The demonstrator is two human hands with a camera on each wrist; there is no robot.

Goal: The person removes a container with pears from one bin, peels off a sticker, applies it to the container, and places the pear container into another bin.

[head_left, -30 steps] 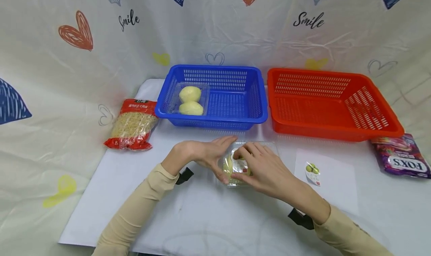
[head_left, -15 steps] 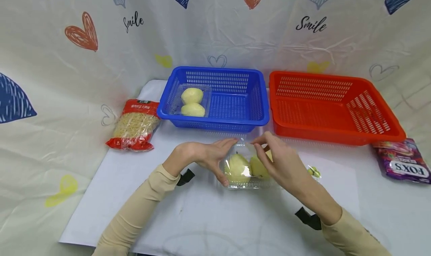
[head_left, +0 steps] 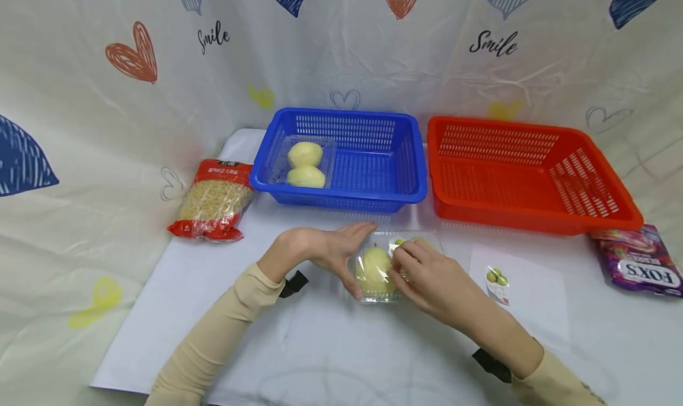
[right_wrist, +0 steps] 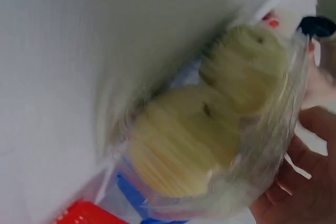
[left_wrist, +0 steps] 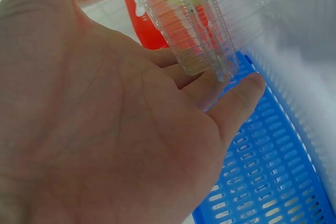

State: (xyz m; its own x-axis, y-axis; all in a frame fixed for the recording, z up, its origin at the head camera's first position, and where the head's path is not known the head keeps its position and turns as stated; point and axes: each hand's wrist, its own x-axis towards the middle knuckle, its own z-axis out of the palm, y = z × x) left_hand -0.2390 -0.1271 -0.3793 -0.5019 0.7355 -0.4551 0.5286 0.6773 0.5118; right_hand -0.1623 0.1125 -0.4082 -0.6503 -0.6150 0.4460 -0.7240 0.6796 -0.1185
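Two hands are working in front of the blue basket (head_left: 341, 197), and I am following them from my remote station. On the bench (head_left: 331, 347), the left hand (head_left: 328, 249) is spreading its straight fingers and thumb against one side of a clear container (head_left: 380, 299), bracing it without curling round it. My right hand (head_left: 432, 281) is curling its fingers over the lid and pinching a small fruit label (head_left: 396, 246). One yellow fruit (head_left: 375, 269) is showing through the plastic; my right wrist view is blurring, but two are appearing there.

Inside the blue basket, toward its left end, a clear tray (head_left: 331, 157) is holding two pale fruits (head_left: 306, 155). Just left of that basket a pasta bag (head_left: 213, 200) is lying; right of it a red basket (head_left: 512, 216) is standing. Farther right and nearer me than the blue basket, a white sheet (head_left: 541, 305) is carrying a second label (head_left: 498, 284). Well to its right, a purple FOX'S bag (head_left: 640, 261) is lying.
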